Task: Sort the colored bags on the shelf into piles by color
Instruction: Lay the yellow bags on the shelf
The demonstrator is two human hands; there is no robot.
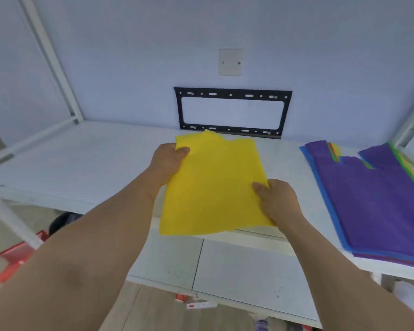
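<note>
A flat yellow bag (213,185) is held above the middle of the white shelf (86,161). My left hand (167,161) grips its upper left edge, thumb on top. My right hand (276,199) pinches its lower right edge, thumb on top. The bag's near end hangs past the shelf's front edge. At the right of the shelf lies a stack of mixed bags (378,201): a purple one on top, with blue, green, yellow and red edges showing beneath and along its sides.
A black metal bracket (232,94) is fixed to the wall behind the shelf, below a white wall plate (230,62). White frame posts (50,58) rise at the left and right. A lower shelf (244,271) sits below. Red objects (17,256) lie on the floor at left.
</note>
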